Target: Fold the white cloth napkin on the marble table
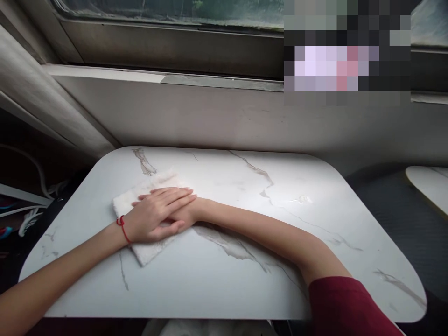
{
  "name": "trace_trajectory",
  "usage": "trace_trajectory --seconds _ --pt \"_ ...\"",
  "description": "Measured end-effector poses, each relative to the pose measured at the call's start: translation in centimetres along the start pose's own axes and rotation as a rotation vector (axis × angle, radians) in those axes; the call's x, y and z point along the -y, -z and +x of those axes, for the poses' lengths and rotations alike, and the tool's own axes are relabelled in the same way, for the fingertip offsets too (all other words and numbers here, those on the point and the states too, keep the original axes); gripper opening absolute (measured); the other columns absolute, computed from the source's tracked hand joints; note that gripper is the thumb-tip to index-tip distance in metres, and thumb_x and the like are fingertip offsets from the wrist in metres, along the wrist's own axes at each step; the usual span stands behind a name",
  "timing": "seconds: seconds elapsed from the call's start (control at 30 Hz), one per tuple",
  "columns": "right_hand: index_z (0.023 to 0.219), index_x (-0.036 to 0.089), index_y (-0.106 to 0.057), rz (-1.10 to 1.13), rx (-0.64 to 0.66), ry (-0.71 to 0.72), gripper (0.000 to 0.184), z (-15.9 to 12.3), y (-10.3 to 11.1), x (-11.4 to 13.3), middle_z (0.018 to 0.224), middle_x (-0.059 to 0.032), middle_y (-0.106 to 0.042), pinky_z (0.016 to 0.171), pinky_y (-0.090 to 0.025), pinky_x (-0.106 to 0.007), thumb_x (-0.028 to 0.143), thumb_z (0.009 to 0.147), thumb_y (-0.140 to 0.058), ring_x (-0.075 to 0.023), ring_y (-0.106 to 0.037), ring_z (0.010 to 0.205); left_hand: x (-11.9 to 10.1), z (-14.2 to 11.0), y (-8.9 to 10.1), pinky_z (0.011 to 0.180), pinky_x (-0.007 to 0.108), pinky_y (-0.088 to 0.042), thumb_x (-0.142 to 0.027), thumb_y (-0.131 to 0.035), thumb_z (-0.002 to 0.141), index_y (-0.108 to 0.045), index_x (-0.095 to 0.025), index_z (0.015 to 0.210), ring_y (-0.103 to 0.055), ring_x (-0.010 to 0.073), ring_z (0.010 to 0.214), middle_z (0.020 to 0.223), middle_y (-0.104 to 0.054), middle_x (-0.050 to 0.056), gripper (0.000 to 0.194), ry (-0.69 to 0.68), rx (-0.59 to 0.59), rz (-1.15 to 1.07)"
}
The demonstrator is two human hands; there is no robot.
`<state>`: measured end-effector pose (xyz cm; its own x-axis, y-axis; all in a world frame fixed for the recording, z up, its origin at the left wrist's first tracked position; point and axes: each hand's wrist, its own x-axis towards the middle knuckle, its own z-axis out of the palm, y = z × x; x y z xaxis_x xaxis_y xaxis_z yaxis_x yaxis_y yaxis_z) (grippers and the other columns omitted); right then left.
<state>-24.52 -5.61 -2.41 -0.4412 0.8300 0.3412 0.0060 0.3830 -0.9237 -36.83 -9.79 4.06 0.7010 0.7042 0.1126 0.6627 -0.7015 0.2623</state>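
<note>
A white cloth (144,252) lies flat on the left part of a white, marble-patterned table (245,289). My left hand (154,214), with a red string bracelet (122,226) at the wrist, rests flat across the back of my right hand, its fingers stretched to the right. Underneath, my right hand (187,212) lies palm down on the cloth; its arm reaches in from the right in a dark red sleeve (345,303). Only fingertips of the right hand stick out at the left, and they look flat. The rest of its fingers are covered.
Behind the table runs a pale wall (210,112) with a ledge and a window (168,11) above. White cables (31,221) hang at the left. To the right are a dark ribbed seat (381,205) and another white tabletop (432,182). A small whitish spot (304,199) marks the table.
</note>
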Motion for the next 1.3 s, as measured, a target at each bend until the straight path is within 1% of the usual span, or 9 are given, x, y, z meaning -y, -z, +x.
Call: trace_trajectory --seconds 0.07,0.1,0.13,0.2,0.47,0.63,0.77,1.07,1.3 --pt "0.11 0.026 -0.076 -0.049 0.337 0.166 0.044 2.4 1.0 0.2 0.124 -0.0038 -0.074 0.12 -0.042 -0.046 0.029 0.068 -0.065 -0.0271 -0.056 0.136 1.3 0.7 0.6 0.12 0.051 -0.037 -0.044 -0.044 0.098 -0.049 -0.024 0.151 -0.05 0.0309 0.141 0.153 -0.054 0.009 0.057 0.039 0.0 -0.001" --pt "0.119 0.02 -0.072 -0.188 0.681 0.356 0.046 3.7 1.6 0.3 0.136 -0.0059 -0.068 0.126 -0.034 -0.041 0.028 0.075 -0.063 -0.024 -0.048 0.143 1.9 1.0 0.9 0.12 0.051 -0.036 -0.045 -0.043 0.098 -0.052 -0.025 0.149 -0.051 0.0305 0.14 0.152 -0.056 0.008 0.056 0.069 -0.004 0.0" --pt "0.123 0.015 -0.07 -0.332 0.822 0.488 0.045 4.9 2.2 0.3 0.141 -0.0094 -0.065 0.128 -0.028 -0.039 0.026 0.081 -0.059 -0.0231 -0.045 0.145 2.6 1.3 1.1 0.121 0.051 -0.034 -0.047 -0.041 0.097 -0.054 -0.025 0.147 -0.051 0.0302 0.139 0.15 -0.058 0.007 0.056 0.105 -0.013 0.002" --pt "0.13 0.011 -0.067 -0.586 0.906 0.629 0.043 7.1 2.9 0.2 0.145 -0.0135 -0.061 0.128 -0.026 -0.039 0.025 0.091 -0.055 -0.0235 -0.045 0.144 3.8 1.9 1.4 0.122 0.051 -0.031 -0.048 -0.038 0.096 -0.057 -0.025 0.143 -0.051 0.0298 0.139 0.147 -0.06 0.007 0.056 0.185 -0.049 0.014" --pt "0.127 0.012 -0.069 -0.833 0.671 0.627 0.04 12.1 1.3 -1.2 0.141 -0.0144 -0.063 0.121 -0.033 -0.043 0.024 0.092 -0.053 -0.0267 -0.046 0.141 7.6 1.2 0.8 0.123 0.049 -0.026 -0.048 -0.026 0.1 -0.048 -0.013 0.149 -0.036 0.0288 0.15 0.16 -0.044 0.014 0.064 0.445 -0.254 0.152" --pt "0.132 0.013 -0.065 -0.903 0.578 0.546 0.043 13.9 0.4 -1.7 0.14 -0.014 -0.065 0.122 -0.029 -0.045 0.029 0.095 -0.05 -0.0289 -0.05 0.135 9.9 0.3 1.1 0.124 0.049 -0.026 -0.047 -0.03 0.1 -0.035 -0.015 0.156 -0.028 0.0288 0.155 0.166 -0.034 0.015 0.065 0.614 -0.257 0.144" --pt "0.134 0.012 -0.063 -0.94 0.539 0.537 0.045 13.9 0.1 -1.9 0.147 -0.0148 -0.059 0.123 -0.026 -0.044 0.031 0.095 -0.05 -0.0291 -0.047 0.137 10.4 0.0 1.4 0.125 0.047 -0.023 -0.048 -0.029 0.1 -0.032 -0.015 0.158 -0.027 0.0265 0.155 0.166 -0.033 0.015 0.066 0.61 -0.235 0.136" --pt "0.127 0.009 -0.065 -0.925 0.476 0.498 0.043 11.3 -0.7 -1.2 0.138 -0.0195 -0.063 0.122 -0.027 -0.051 0.033 0.093 -0.055 -0.0337 -0.048 0.134 9.0 -0.9 2.0 0.124 0.048 -0.025 -0.054 -0.025 0.099 -0.036 -0.01 0.155 -0.031 0.0286 0.153 0.163 -0.037 0.017 0.072 0.522 -0.174 0.127" --pt "0.135 0.007 -0.058 -0.888 0.461 0.596 0.052 5.3 -3.5 0.8 0.145 -0.0215 -0.056 0.119 -0.028 -0.059 0.039 0.095 -0.051 -0.0396 -0.047 0.133 3.6 -5.6 3.8 0.125 0.047 -0.029 -0.061 -0.031 0.098 -0.038 -0.015 0.154 -0.036 0.0286 0.151 0.163 -0.039 0.013 0.073 0.592 -0.039 0.048"
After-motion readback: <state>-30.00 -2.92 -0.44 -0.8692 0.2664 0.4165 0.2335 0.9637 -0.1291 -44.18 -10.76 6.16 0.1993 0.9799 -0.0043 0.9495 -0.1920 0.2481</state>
